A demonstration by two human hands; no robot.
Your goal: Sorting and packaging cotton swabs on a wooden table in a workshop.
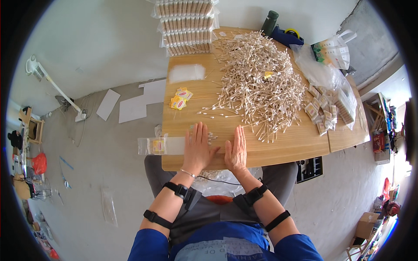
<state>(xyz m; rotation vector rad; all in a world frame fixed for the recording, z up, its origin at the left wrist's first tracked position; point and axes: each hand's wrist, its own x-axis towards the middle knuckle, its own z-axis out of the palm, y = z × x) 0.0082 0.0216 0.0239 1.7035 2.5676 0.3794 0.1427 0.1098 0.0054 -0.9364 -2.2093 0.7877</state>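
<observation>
My left hand (198,147) lies near the table's front edge with its fingers stretched out. Its thumb points toward my right hand (236,151), which is held on edge, fingers straight. A few cotton swabs (212,137) show just right of my left fingers; the rest of that bunch is hidden by the hand. Left of it lies a clear packet of cotton swabs (149,146) with a yellow label, beside a white strip (175,145) that my left hand partly covers. A large heap of loose cotton swabs (265,87) spreads beyond my right hand.
Yellow label cards (180,99) and a stack of clear bags (187,73) lie at the left. Stacked swab packs (185,26) stand at the back. Small filled packets (321,111), a plastic bag (324,74), a dark green bottle (270,22) and a tape dispenser (287,37) are at right.
</observation>
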